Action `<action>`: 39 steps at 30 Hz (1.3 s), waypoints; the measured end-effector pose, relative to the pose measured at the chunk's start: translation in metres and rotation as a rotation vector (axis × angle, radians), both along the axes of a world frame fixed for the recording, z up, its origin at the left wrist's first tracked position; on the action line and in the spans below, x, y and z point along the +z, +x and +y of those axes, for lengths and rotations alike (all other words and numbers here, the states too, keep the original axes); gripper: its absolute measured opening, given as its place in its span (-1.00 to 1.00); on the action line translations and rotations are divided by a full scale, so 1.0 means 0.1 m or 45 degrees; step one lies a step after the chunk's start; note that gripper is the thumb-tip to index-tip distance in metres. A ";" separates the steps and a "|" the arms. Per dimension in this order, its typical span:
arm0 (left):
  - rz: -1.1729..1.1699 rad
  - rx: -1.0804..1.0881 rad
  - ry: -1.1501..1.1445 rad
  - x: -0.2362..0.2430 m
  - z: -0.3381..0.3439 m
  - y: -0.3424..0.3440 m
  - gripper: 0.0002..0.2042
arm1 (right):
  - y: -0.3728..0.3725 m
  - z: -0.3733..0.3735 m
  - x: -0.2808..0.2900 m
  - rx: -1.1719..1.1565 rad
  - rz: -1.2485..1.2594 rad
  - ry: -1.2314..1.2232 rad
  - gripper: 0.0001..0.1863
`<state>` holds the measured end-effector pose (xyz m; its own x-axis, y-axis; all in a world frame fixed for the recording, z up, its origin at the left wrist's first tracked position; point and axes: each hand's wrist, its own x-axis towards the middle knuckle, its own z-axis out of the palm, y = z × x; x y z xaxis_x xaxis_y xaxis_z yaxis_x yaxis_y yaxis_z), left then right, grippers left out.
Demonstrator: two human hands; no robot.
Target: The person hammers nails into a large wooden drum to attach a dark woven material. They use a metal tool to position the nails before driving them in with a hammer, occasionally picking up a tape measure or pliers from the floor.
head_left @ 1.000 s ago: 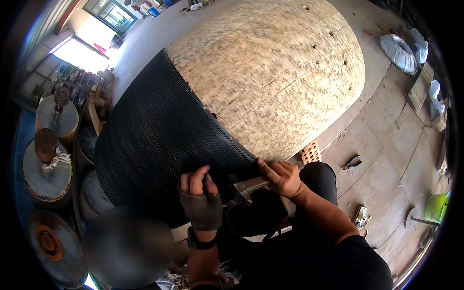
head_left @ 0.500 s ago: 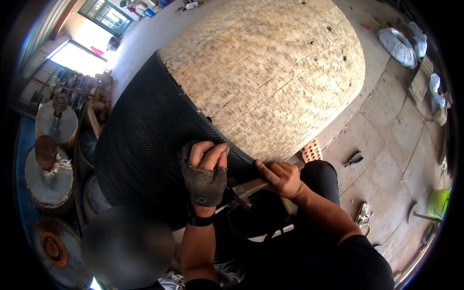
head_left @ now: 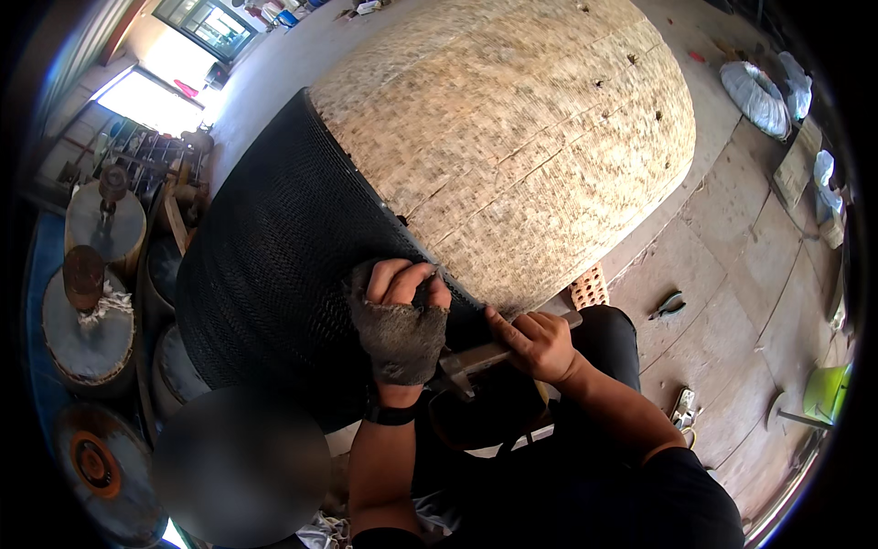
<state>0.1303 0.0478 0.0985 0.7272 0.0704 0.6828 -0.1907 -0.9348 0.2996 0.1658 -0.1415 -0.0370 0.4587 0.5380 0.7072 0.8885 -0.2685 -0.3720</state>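
Observation:
A large pale, mottled barrel-shaped form point(head_left: 512, 137) fills the middle, its lower left part wrapped in a black woven sheet point(head_left: 265, 229) with a thick edge band. My left hand point(head_left: 400, 320), in a grey fingerless glove, rests against the sheet just below that band. Its fingers are curled closed; whatever they pinch is hidden. My right hand point(head_left: 541, 345) holds a hammer point(head_left: 485, 357) by its handle, with the head pointing toward my left hand. The right index finger reaches out and touches the end of the black band near the form's lower edge.
Metal drums point(head_left: 87, 320) crowd the left side. A perforated brick point(head_left: 589, 287) lies by the form, beside my knee. On the right floor are pliers point(head_left: 669, 305), a power strip point(head_left: 682, 407), a white wrapped coil point(head_left: 755, 99) and a green bucket point(head_left: 828, 393). A blurred round patch covers the lower left.
My left hand has shifted slightly right along the sheet, and its knuckles have turned. The right hand stays at the band with the hammer. The whole view has moved a little.

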 end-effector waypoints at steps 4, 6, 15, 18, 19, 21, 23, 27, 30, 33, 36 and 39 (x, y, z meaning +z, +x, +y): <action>-0.036 0.012 0.013 0.01 -0.02 0.01 -0.81 | -0.02 -0.06 0.09 0.017 0.026 -0.068 -0.28; -0.093 0.026 0.075 0.00 -0.02 0.03 -0.82 | -0.04 -0.07 0.10 0.006 0.050 -0.062 -0.28; -0.183 0.033 -0.044 -0.06 -0.02 0.04 -0.77 | -0.17 -0.27 0.35 -0.001 0.722 0.016 -0.37; -0.101 0.048 -0.130 -0.05 -0.05 0.01 -0.78 | -0.17 -0.32 0.48 -0.002 0.765 0.010 -0.49; -0.122 0.049 -0.121 -0.06 -0.04 0.01 -0.77 | -0.17 -0.34 0.53 0.029 0.769 -0.001 -0.51; -0.163 0.048 -0.108 -0.09 -0.03 0.01 -0.76 | -0.14 -0.38 0.56 0.118 0.860 0.022 -0.59; -0.178 0.071 -0.060 -0.09 -0.05 0.01 -0.75 | -0.17 -0.45 0.65 -0.006 0.969 -0.012 -0.60; -0.222 0.131 -0.038 -0.18 -0.05 0.02 -0.74 | -0.12 -0.44 0.89 -0.025 0.845 0.076 -0.65; -0.206 0.149 -0.048 -0.17 -0.06 0.02 -0.74 | -0.03 -0.39 1.12 0.014 0.600 0.062 -0.62; -0.201 0.154 -0.080 -0.16 -0.09 0.01 -0.75 | -0.02 -0.33 1.21 -0.002 0.611 -0.002 -0.61; -0.198 0.207 -0.067 -0.20 -0.10 0.01 -0.79 | 0.00 -0.34 1.13 -0.062 0.531 -0.087 -0.62; -0.199 0.212 -0.067 -0.25 -0.09 0.04 -0.81 | 0.03 -0.33 1.11 -0.090 0.419 -0.097 -0.68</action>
<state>0.1344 0.0387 0.0732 0.5882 0.2191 0.7785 -0.0831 -0.9411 0.3277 0.1683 -0.1742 0.0737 0.6939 0.5420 0.4741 0.7022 -0.3633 -0.6124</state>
